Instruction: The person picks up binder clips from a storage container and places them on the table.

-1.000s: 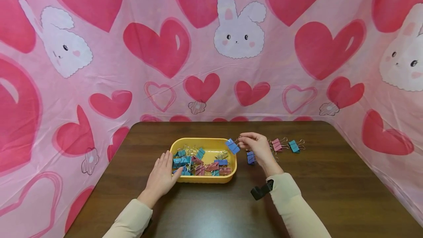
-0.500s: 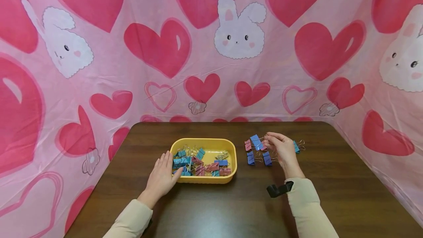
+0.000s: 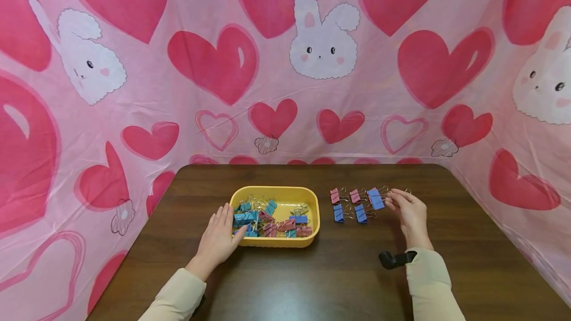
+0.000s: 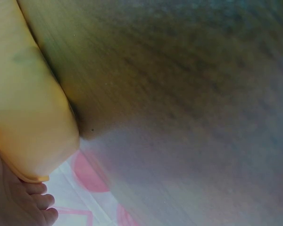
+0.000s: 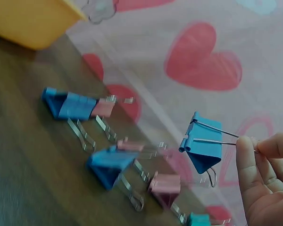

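Note:
My right hand [image 3: 409,214] pinches a blue binder clip [image 3: 376,198] by its wire handle, close over the back row of clips; the clip's body hangs clear in the right wrist view. Near it on the table are two blue binder clips [image 3: 339,213] in front and pink binder clips [image 3: 335,195] behind. A teal binder clip [image 5: 199,219] shows at the bottom of the right wrist view, and the right hand hides it in the head view. My left hand [image 3: 218,237] rests with extended fingers along the left side of a yellow tray [image 3: 275,242].
Inside the tray lies a jumble of teal, pink, blue and yellowish binder clips [image 3: 244,219], mostly towards its left and front. The brown wooden table [image 3: 285,281] is backed by a pink heart-patterned cloth [image 3: 276,83].
The right hand has carried the blue binder clip rightward from the tray's right edge, past two pink clips, to the back row's right part. The left hand has stayed at the tray.

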A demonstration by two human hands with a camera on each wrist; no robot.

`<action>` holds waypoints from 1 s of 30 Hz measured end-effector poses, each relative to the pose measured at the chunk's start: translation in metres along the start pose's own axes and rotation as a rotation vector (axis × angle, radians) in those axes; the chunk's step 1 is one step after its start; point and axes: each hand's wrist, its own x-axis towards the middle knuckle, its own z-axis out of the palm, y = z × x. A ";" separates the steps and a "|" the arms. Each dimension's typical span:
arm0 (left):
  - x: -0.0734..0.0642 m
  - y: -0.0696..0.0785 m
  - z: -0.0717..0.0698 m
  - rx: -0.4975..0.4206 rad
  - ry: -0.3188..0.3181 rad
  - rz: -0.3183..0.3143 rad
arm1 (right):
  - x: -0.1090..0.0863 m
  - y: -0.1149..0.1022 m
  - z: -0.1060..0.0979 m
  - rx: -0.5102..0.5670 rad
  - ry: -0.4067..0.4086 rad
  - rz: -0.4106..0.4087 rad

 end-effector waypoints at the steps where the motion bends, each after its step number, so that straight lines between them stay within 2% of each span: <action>1: 0.000 0.000 0.000 0.000 0.001 0.001 | -0.001 0.000 -0.003 0.000 0.024 0.011; 3: 0.000 0.000 0.000 -0.002 0.001 0.001 | -0.005 -0.001 -0.005 -0.009 0.058 0.034; 8: 0.000 0.000 -0.001 -0.005 -0.002 0.000 | -0.023 -0.010 -0.004 -0.036 0.067 0.088; 11: 0.000 -0.001 -0.001 -0.002 -0.005 0.001 | -0.036 -0.020 0.004 -0.074 0.070 0.110; 16: 0.000 0.000 -0.001 -0.005 -0.007 0.002 | -0.054 -0.037 0.022 -0.144 0.132 0.165; 21: 0.000 0.000 -0.001 -0.005 -0.003 0.003 | -0.055 -0.041 0.025 -0.178 0.139 0.199; 30: 0.000 -0.001 0.000 -0.001 0.002 0.004 | -0.052 -0.039 0.023 -0.308 0.094 0.179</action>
